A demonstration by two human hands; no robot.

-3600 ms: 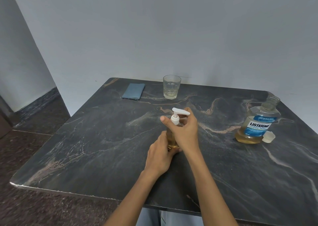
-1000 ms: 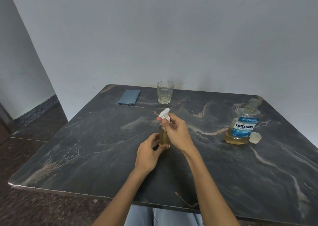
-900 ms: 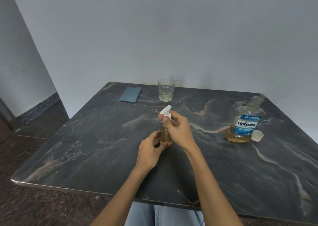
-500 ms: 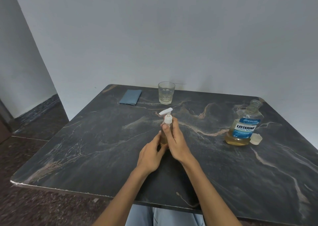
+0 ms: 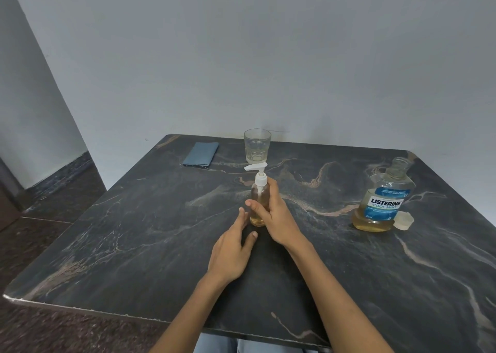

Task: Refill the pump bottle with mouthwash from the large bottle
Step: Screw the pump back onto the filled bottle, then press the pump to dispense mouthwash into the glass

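A small clear pump bottle (image 5: 258, 203) stands upright near the middle of the dark marble bench (image 5: 134, 232), its white pump head (image 5: 256, 168) screwed on and its spout pointing left; amber liquid fills most of its body. The right hand (image 5: 276, 215) is wrapped around the bottle's right side, its grip grasping the body, with fingertips showing across the front. The left hand (image 5: 232, 248) lies just beside the base with its grip released, fingers loosely extended and apart from the bottle or barely brushing it. Well to the right stands the large Listerine bottle (image 5: 383, 202), uncapped and partly filled with amber mouthwash, its pale cap (image 5: 403, 220) resting on the bench against its base. At the far edge are a clear drinking glass (image 5: 257, 146) and, to its left, a folded blue cloth (image 5: 200, 153).
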